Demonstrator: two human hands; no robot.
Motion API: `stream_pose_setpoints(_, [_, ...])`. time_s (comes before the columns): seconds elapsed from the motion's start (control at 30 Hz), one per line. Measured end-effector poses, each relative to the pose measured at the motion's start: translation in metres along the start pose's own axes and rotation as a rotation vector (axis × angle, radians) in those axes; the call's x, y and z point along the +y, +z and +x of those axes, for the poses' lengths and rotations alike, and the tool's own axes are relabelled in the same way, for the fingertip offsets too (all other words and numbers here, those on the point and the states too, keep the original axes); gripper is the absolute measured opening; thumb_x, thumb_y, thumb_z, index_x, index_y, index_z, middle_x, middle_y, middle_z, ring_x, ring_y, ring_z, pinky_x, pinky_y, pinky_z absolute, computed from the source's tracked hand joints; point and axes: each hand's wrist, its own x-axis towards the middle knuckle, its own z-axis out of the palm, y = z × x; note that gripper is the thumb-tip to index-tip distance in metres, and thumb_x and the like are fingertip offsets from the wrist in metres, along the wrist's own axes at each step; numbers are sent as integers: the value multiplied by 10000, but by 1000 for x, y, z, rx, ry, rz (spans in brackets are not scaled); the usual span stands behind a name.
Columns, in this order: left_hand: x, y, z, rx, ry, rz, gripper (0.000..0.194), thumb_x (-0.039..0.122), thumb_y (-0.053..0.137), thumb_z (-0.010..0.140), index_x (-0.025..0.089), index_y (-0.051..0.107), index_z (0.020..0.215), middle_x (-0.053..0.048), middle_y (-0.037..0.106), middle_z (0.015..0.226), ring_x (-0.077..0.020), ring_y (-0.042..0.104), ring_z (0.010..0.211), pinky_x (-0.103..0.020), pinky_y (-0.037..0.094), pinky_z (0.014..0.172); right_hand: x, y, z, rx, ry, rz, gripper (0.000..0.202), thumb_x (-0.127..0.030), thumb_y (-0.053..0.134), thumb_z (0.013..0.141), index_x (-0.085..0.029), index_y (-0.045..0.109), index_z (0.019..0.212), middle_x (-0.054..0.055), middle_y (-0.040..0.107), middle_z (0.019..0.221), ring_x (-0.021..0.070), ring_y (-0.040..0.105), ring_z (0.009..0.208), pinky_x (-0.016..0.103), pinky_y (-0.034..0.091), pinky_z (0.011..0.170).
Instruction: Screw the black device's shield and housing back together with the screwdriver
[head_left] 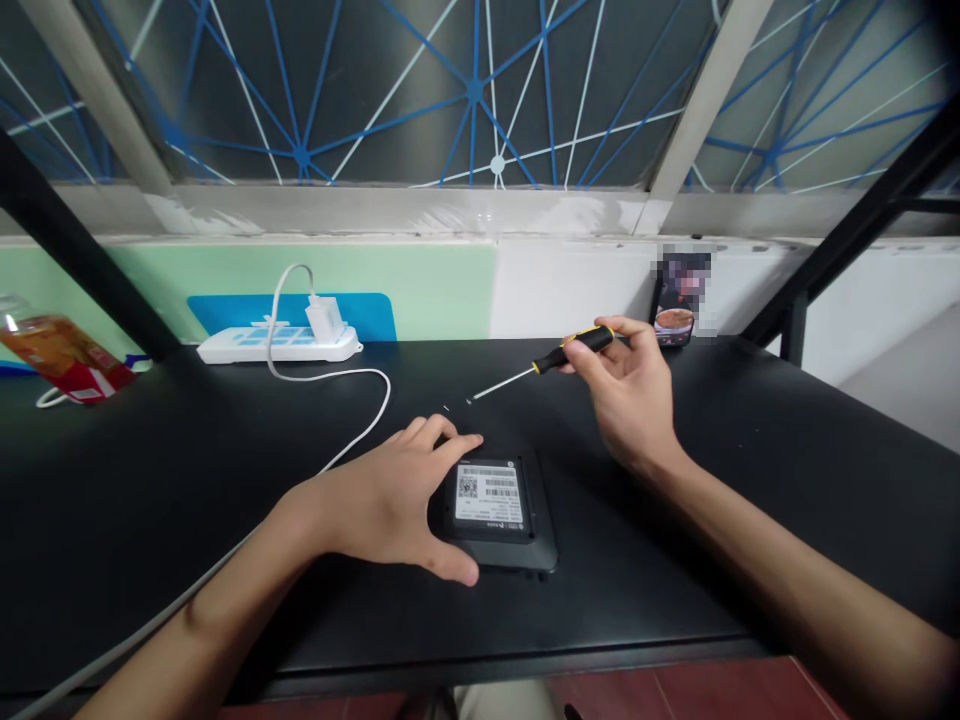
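My right hand (630,385) is wrapped round the black and yellow handle of a screwdriver (506,383). Its shaft slants down to the left, and a tiny silvery piece, perhaps a screw (470,401), is at the tip. Another small silvery piece (446,407) lies just left of it on the table. Below, a flat black box-shaped device (541,525) rests with a white printed label (489,495) facing up. My left hand (394,490) straddles the device's left side, index finger beyond the far edge and thumb by the near edge, fingers spread; firm contact cannot be made out.
On the black table (660,580), a white power strip (281,345) stands at the back left with a plugged-in charger (325,320). Its white cable (367,430) runs under my left arm. A bottle (67,350) is far left; a phone (679,300) leans against the back wall.
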Motion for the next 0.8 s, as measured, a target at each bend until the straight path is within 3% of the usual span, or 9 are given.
stream_pose_setpoints(0.13, [-7,-2,2,12,-29,11,1094,677,753,671,242,287,1560,-130,425,1432,-374,427,1326,-513,383,1115,2,-5,5,-10,102,95,403,-367,785,761,-269,565,1083,7,684,888,185,697,795,412,593,798])
stream_pose_setpoints(0.37, [-9,-2,1,27,-51,20,1064,674,740,696,235,291,1554,-127,417,1440,-354,426,1320,-474,403,1099,-3,-4,-3,-218,230,140,436,-362,786,766,-248,611,1149,25,707,925,179,691,767,417,576,784])
stream_pose_setpoints(0.57, [-9,-3,2,8,-73,11,1072,677,743,686,236,288,1552,-124,401,1460,-354,415,1328,-479,398,1100,-6,-3,-6,-336,234,92,473,-414,777,776,-230,596,1172,22,680,914,168,666,784,411,575,791])
stream_pose_setpoints(0.8, [-8,-4,2,7,-66,9,1057,665,745,694,242,287,1549,-119,400,1462,-345,419,1323,-476,398,1101,-4,-4,-8,-370,243,70,463,-411,794,775,-233,613,1163,15,686,896,159,652,761,407,557,800])
